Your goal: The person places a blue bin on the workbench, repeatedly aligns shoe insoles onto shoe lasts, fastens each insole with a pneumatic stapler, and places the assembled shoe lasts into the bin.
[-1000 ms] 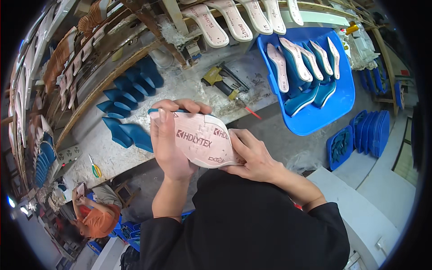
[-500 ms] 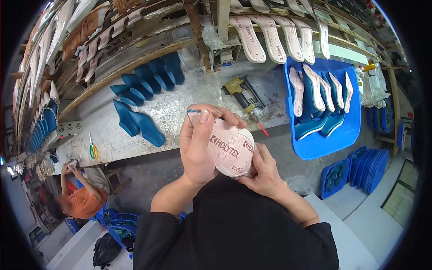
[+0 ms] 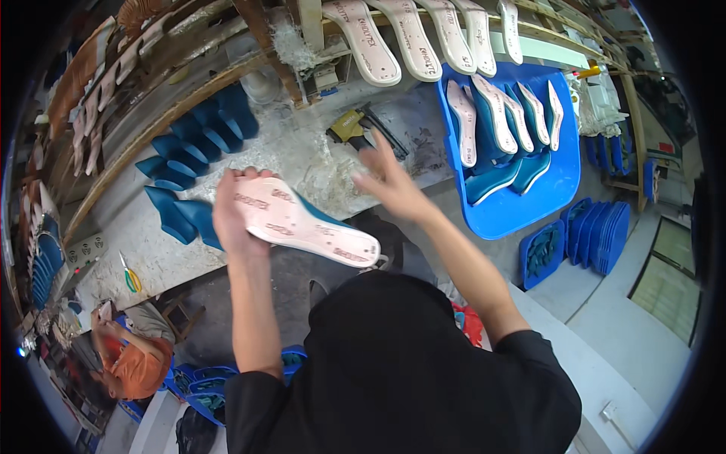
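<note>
My left hand (image 3: 234, 219) is closed around the wide end of a teal shoe last (image 3: 324, 217). Its sole side is turned up and bears a pale pink insole board (image 3: 302, 223) with printed marks. The narrow end points right, above the bench's front edge. Slightly blurred, my right hand (image 3: 393, 185) reaches forward over the bench with fingers apart and nothing in it. Just beyond its fingertips lies a yellow-green and black staple gun (image 3: 349, 127), partly covered by the hand; whether they touch I cannot tell.
Several bare teal lasts (image 3: 200, 144) stand left on the bench (image 3: 295, 163). A blue tray (image 3: 495, 219) at the right holds lasts with insoles. More insoles (image 3: 412, 41) line the shelf above. Scissors (image 3: 131, 276) lie far left, near a person in orange (image 3: 140, 371). Blue trays (image 3: 597, 238) stand lower right.
The right hand has let go of the last and moved forward to the staple gun. The left hand has carried the last leftward and turned it, so the whole insole shows.
</note>
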### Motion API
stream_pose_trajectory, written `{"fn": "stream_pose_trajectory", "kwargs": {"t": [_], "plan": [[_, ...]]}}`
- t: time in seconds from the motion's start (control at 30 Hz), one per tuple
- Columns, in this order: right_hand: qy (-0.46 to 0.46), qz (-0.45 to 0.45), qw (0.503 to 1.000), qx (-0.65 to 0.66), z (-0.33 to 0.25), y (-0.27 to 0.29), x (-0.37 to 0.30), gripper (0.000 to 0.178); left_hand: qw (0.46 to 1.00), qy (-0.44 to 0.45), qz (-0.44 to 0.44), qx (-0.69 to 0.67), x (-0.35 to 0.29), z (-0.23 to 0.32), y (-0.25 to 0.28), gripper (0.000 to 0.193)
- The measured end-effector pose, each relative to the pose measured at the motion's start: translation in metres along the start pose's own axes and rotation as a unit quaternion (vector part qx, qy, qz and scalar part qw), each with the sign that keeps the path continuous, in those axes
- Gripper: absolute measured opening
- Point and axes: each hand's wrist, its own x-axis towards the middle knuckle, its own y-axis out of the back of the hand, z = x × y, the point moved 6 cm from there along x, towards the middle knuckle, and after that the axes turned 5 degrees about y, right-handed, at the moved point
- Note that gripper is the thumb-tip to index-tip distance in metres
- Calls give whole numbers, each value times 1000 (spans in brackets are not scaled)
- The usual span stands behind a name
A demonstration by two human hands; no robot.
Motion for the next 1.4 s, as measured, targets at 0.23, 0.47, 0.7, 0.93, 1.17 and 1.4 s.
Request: {"fn": "stream_pose_trajectory", "kwargs": {"t": [0.23, 0.47, 0.7, 0.93, 1.17, 1.4], "plan": [[-107, -18, 857, -504, 139, 13, 149, 84, 1000, -16, -11, 6, 8, 33, 21, 15], [-183, -104, 972, -102, 72, -4, 93, 30, 1000, -26, -1, -2, -12, 54, 60, 18], [-181, -275, 941, 77, -103, -106, -13, 27, 988, -28, 50, 146, 0, 43, 62, 19], [-195, -221, 955, 31, -91, -121, -13, 26, 981, 2, 53, 188, 10, 42, 84, 19], [-128, 37, 959, -250, 96, -3, 110, 52, 995, 35, -83, 32, -9, 45, 69, 16], [55, 168, 897, -404, 119, -4, 111, 72, 997, 18, -63, 42, -9, 19, 35, 18]]}}
